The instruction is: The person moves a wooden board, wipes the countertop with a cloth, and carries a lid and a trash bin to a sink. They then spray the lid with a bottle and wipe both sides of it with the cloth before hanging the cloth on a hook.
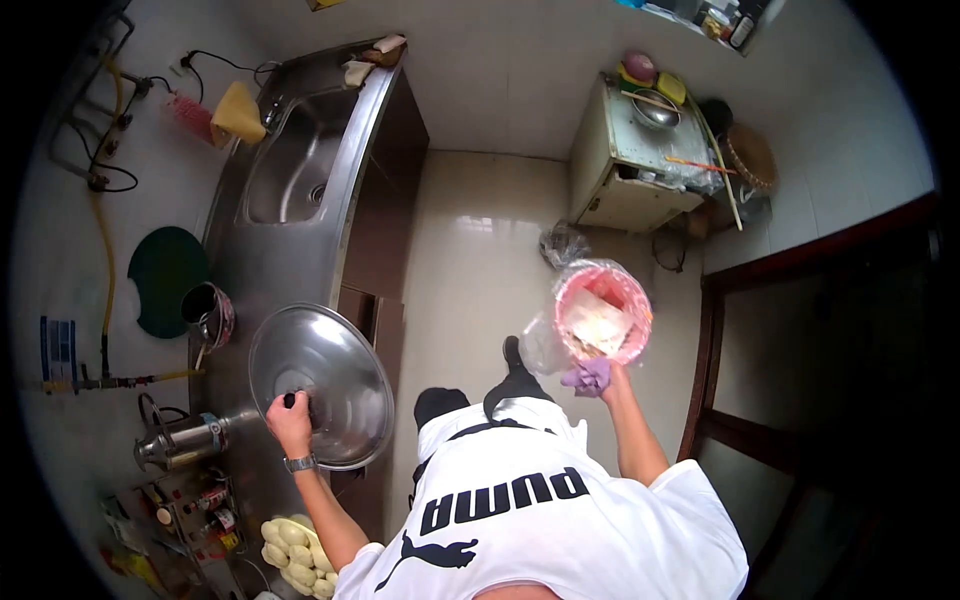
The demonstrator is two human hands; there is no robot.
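Note:
My left hand (pixel 290 424), a watch at its wrist, is closed on the dark knob of a large metal pot lid (pixel 345 360) beside the counter edge. Out to the right, my right hand (pixel 617 384) grips a crumpled purple cloth (pixel 587 377). That cloth overlaps the near rim of a pink trash bin (pixel 641 299), lined with a clear plastic bag and holding pale waste. Part of the bag hangs out on the bin's left side.
A steel counter (pixel 235 255) with a sink (pixel 300 165) runs along the left, bearing a patterned pot (pixel 222 318) and a metal kettle (pixel 185 440). A low cabinet (pixel 590 150) with a metal bowl (pixel 657 112) stands ahead right. A dark-framed doorway (pixel 710 350) is on the right.

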